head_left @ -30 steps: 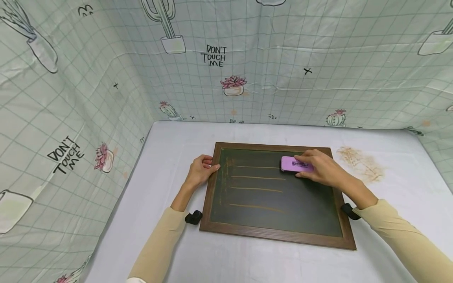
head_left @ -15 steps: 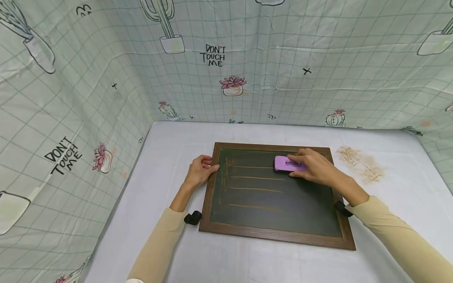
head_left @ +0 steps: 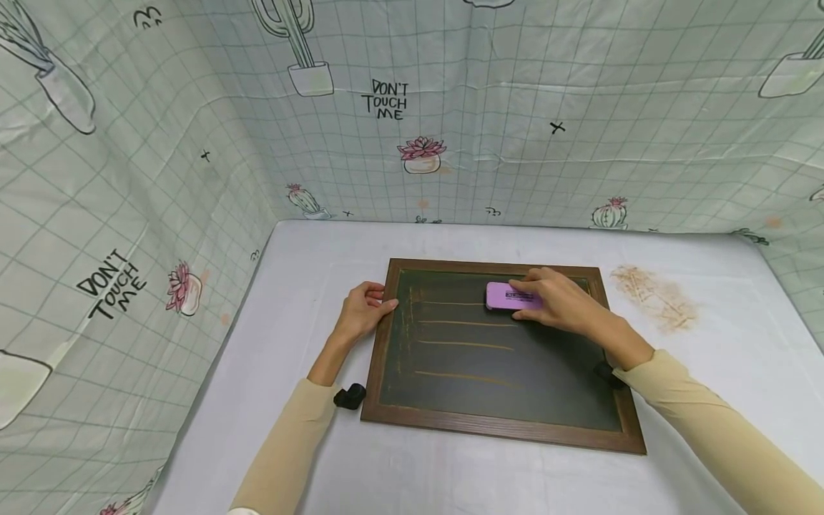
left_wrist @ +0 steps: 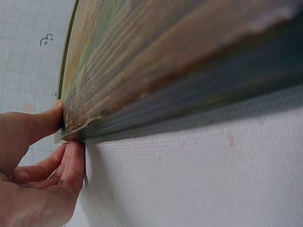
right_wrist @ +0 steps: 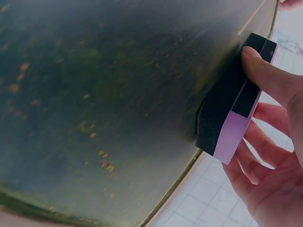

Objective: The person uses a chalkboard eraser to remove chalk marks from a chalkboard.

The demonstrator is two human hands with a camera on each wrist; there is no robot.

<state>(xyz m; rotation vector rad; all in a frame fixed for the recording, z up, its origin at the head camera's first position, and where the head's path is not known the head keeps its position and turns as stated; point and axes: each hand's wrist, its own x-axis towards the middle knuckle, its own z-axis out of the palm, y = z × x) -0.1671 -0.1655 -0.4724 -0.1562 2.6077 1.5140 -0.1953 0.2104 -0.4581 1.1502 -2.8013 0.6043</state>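
Note:
A wood-framed chalkboard (head_left: 489, 386) lies on the table, with several orange-yellow chalk lines across its left half and smudges near its left edge. My left hand (head_left: 360, 312) pinches the left side of the frame, thumb on top and fingers beneath, as the left wrist view shows. In my right hand (head_left: 563, 302) is a purple chalkboard eraser (head_left: 508, 296), gripped between thumb and fingers. Its dark felt side (right_wrist: 220, 106) lies against the board's upper part, at the right end of the top line. Chalk crumbs dot the board surface in the right wrist view.
Brown chalk dust (head_left: 653, 295) is spread on the white table (head_left: 322, 250) right of the board. Behind and to the left hangs a grid-patterned cloth (head_left: 515, 107) printed with plants. A black wrist device (head_left: 350, 396) sits at the left cuff.
My right hand has slid the eraser leftward along the top chalk line, and less of that line shows. The left hand keeps its hold on the frame.

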